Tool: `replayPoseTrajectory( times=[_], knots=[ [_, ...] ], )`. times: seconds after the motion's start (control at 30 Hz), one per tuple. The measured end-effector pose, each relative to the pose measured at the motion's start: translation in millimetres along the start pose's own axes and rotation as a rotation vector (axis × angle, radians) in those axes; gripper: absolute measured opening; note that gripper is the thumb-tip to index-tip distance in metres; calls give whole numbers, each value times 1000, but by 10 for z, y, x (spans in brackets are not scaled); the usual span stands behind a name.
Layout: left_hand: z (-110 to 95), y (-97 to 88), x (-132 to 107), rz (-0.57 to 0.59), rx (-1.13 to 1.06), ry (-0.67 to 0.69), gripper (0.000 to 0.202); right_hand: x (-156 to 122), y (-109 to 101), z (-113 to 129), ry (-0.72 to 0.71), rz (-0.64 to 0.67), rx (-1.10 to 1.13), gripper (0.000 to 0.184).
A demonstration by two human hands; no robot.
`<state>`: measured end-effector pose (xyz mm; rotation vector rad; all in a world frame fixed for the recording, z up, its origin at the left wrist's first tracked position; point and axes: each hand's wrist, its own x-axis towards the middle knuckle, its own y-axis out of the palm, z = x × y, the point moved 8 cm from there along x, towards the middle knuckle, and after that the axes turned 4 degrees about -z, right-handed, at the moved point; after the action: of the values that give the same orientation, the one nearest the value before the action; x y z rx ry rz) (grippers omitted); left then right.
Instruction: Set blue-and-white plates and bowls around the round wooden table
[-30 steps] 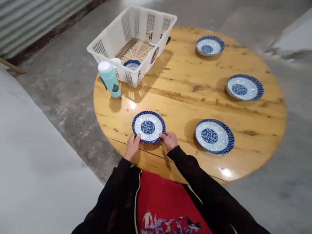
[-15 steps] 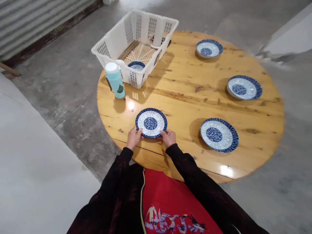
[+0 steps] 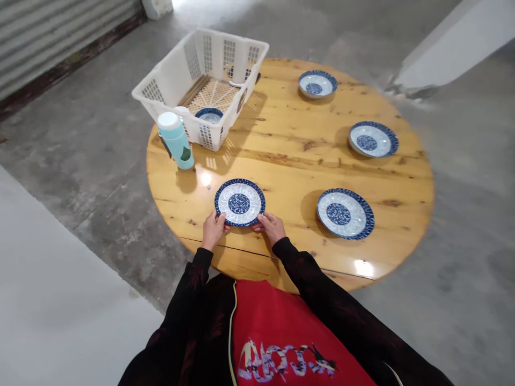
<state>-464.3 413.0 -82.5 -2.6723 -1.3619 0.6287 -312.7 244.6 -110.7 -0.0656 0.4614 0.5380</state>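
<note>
A round blue-and-white plate (image 3: 240, 202) is at the near left part of the wooden table (image 3: 281, 185). My left hand (image 3: 214, 229) grips its near left rim, thumb on top and fingers beneath. At the near right rim, my right hand (image 3: 271, 227) pinches it the same way. Whether the plate's underside touches the table is hard to make out. To the right of my right hand lies another patterned dish (image 3: 345, 213), apart from it.
Two more blue-and-white dishes, one at the right (image 3: 373, 139) and one at the back (image 3: 317, 84), stand on the table. A white plastic basket (image 3: 161, 107) at the back left holds sticks and a patterned dish (image 3: 209, 115). Before it stands a light-blue bottle (image 3: 176, 140).
The camera view has shifted, so the table and its things appear further left. Both hands keep their hold on the plate, which looks nearly unmoved on the table.
</note>
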Motion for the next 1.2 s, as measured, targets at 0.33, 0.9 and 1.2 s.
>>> replayPoseTrajectory(
  times=[0.33, 0.9, 1.2],
  knots=[
    [-20, 30, 32, 22, -130, 11, 27, 3, 17, 66, -45, 7, 57, 43],
    [-170, -162, 278, -67, -50, 86, 27, 66, 170, 133, -102, 69, -128, 41],
    [-136, -246, 367, -101, 37, 103, 28, 38, 210, 115, -176, 52, -378, 45]
  ],
)
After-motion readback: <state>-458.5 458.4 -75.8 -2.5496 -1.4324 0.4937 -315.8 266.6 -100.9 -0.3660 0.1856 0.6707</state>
